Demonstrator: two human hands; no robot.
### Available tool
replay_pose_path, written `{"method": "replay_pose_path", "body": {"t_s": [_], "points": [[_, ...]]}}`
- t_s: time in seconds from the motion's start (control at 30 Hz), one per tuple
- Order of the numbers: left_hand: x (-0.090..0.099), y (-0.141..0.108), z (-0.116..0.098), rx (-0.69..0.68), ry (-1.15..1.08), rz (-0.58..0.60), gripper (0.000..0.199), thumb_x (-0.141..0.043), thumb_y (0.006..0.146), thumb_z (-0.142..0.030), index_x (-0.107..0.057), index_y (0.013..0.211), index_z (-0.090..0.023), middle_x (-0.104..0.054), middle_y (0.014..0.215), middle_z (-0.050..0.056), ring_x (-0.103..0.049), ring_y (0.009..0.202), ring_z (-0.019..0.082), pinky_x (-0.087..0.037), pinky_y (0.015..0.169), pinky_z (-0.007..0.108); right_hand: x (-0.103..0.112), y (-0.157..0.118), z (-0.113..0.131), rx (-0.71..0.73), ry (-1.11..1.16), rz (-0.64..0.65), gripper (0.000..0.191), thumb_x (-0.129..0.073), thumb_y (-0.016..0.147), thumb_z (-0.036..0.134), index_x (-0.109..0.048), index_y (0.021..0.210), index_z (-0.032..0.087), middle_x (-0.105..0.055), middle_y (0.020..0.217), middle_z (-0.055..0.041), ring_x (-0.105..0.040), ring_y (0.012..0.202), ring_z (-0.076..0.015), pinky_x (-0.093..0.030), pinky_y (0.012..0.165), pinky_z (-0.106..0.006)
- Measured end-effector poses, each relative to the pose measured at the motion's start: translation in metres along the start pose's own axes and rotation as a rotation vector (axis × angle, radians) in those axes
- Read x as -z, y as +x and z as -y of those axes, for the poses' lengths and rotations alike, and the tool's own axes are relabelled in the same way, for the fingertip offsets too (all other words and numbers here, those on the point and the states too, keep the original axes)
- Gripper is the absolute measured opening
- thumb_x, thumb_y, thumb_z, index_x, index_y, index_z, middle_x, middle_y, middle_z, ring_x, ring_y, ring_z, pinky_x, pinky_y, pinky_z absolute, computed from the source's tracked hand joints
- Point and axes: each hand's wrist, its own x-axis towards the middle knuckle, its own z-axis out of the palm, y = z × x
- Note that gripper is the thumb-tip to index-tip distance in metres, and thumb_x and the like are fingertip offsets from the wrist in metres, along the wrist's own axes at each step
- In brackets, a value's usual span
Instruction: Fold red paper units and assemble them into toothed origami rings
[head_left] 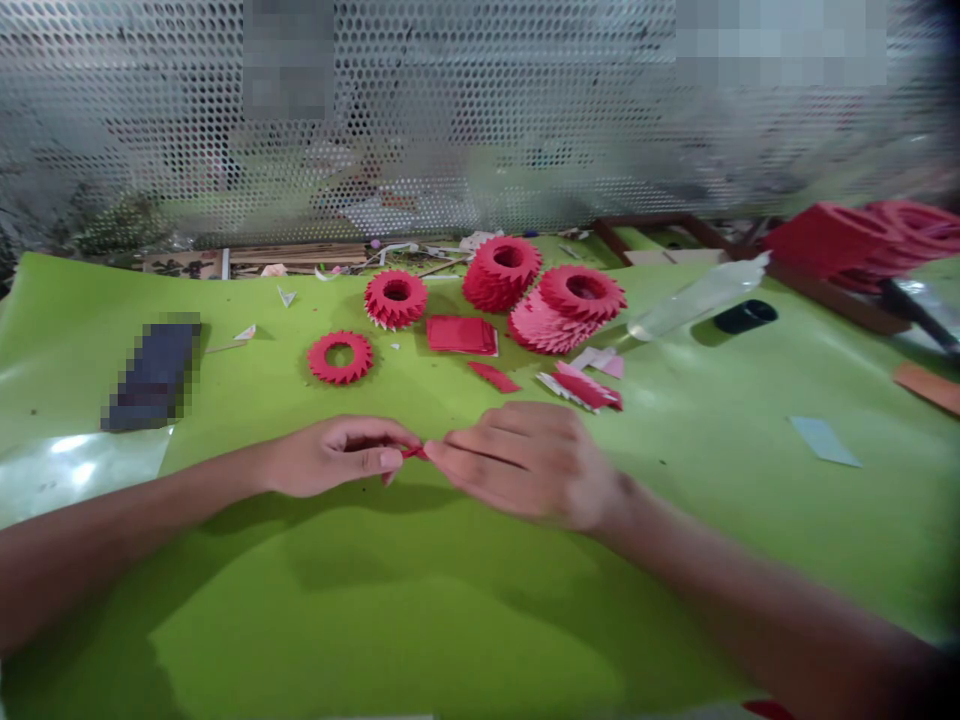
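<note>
My left hand (337,458) and my right hand (529,465) meet above the green sheet (480,590), pinching a small folded piece of red paper (414,453) between their fingertips. Most of that piece is hidden by my fingers. Just beyond my hands lie loose red paper strips (495,376) and a stack of cut red paper (461,335). A flat ring of folded red paper units (340,357) lies nearest my left hand. Taller spiky red paper rings (395,298) stand behind it.
Further red and pink folded rings (555,310) stand at the back. To the right lie a clear plastic bottle (701,298) and a black cap (745,316). Large red folded forms (862,245) rest at the far right. A perforated metal screen (480,120) rises behind the sheet.
</note>
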Motion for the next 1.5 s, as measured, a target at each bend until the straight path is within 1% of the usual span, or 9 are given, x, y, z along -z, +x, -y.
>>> {"method": "replay_pose_path", "body": {"t_s": [0.43, 0.63, 0.83, 0.9, 1.0, 1.13, 1.27, 1.4, 1.5], "points": [[-0.001, 0.001, 0.0, -0.007, 0.016, -0.009, 0.036, -0.052, 0.097, -0.045, -0.066, 0.116, -0.017, -0.063, 0.086, 0.003, -0.056, 0.076, 0.015, -0.047, 0.068, 0.029, -0.003, -0.001, -0.003, 0.028, -0.005, -0.004, 0.008, -0.072, 0.087, 0.015, -0.072, 0.092, 0.021, -0.073, 0.071, 0.0091, -0.05, 0.052, -0.0063, -0.03, 0.046, -0.027], [-0.003, 0.001, 0.001, 0.022, 0.021, -0.034, 0.037, -0.053, 0.097, -0.046, -0.064, 0.117, -0.016, -0.063, 0.085, 0.003, -0.057, 0.077, 0.015, -0.048, 0.069, 0.027, 0.001, 0.001, -0.002, 0.017, 0.024, 0.045, 0.004, -0.071, 0.087, 0.014, -0.071, 0.089, 0.018, -0.072, 0.071, 0.0057, -0.052, 0.053, -0.0076, -0.031, 0.048, -0.029], [-0.009, -0.001, -0.002, -0.098, 0.308, -0.12, 0.032, -0.054, 0.098, -0.043, -0.068, 0.107, -0.015, -0.067, 0.087, 0.004, -0.059, 0.073, 0.015, -0.046, 0.063, 0.025, -0.003, 0.0, 0.0, -0.002, 0.07, 0.118, 0.014, -0.065, 0.093, 0.018, -0.071, 0.105, 0.02, -0.076, 0.083, 0.0043, -0.059, 0.06, -0.0101, -0.037, 0.053, -0.027], [-0.009, -0.001, -0.002, -0.178, 0.458, -0.211, 0.032, -0.052, 0.099, -0.04, -0.068, 0.106, -0.014, -0.069, 0.084, 0.005, -0.059, 0.069, 0.015, -0.045, 0.061, 0.025, -0.006, -0.001, 0.001, -0.14, 0.179, 0.113, 0.023, -0.067, 0.091, 0.03, -0.069, 0.111, 0.018, -0.077, 0.089, 0.0, -0.064, 0.067, -0.0126, -0.044, 0.057, -0.026], [-0.007, -0.001, 0.001, -0.244, 0.664, -0.332, 0.035, -0.051, 0.1, -0.038, -0.067, 0.117, -0.012, -0.072, 0.088, 0.008, -0.061, 0.067, 0.016, -0.046, 0.061, 0.027, -0.008, 0.001, 0.001, -0.541, 0.427, 0.196, 0.034, -0.063, 0.091, 0.043, -0.069, 0.111, 0.016, -0.077, 0.096, -0.007, -0.07, 0.078, -0.0167, -0.052, 0.064, -0.027], [-0.005, -0.001, 0.006, -0.29, 0.827, -0.371, 0.034, -0.051, 0.1, -0.036, -0.068, 0.118, -0.013, -0.075, 0.09, 0.011, -0.064, 0.069, 0.018, -0.048, 0.062, 0.028, -0.006, 0.006, 0.0, -0.92, 0.756, 0.452, 0.035, -0.054, 0.096, 0.047, -0.07, 0.086, 0.017, -0.072, 0.072, -0.0016, -0.06, 0.054, -0.0111, -0.042, 0.047, -0.022], [-0.005, 0.0, 0.008, -0.348, 0.939, -0.393, 0.031, -0.051, 0.101, -0.034, -0.069, 0.116, -0.014, -0.076, 0.087, 0.01, -0.066, 0.068, 0.018, -0.049, 0.06, 0.028, -0.008, 0.008, 0.001, -1.065, 1.01, 0.511, 0.042, -0.054, 0.094, 0.053, -0.066, 0.077, 0.016, -0.067, 0.066, 0.0003, -0.049, 0.046, -0.0077, -0.035, 0.042, -0.02], [-0.006, 0.001, 0.011, -0.466, 1.025, -0.408, 0.029, -0.048, 0.102, -0.031, -0.069, 0.114, -0.014, -0.076, 0.083, 0.007, -0.064, 0.062, 0.014, -0.048, 0.056, 0.024, -0.011, 0.008, 0.001, -1.169, 1.083, 0.567, 0.041, -0.06, 0.089, 0.056, -0.069, 0.087, 0.015, -0.068, 0.07, -0.0008, -0.044, 0.044, -0.0062, -0.029, 0.04, -0.02], [-0.006, 0.0, 0.01, -0.457, 1.055, -0.399, 0.03, -0.047, 0.102, -0.03, -0.069, 0.114, -0.014, -0.076, 0.085, 0.007, -0.065, 0.064, 0.014, -0.049, 0.057, 0.024, -0.011, 0.008, 0.0, -1.206, 1.079, 0.605, 0.042, -0.062, 0.087, 0.057, -0.07, 0.095, 0.016, -0.07, 0.073, -0.001, -0.044, 0.044, -0.0067, -0.029, 0.04, -0.021]]}}
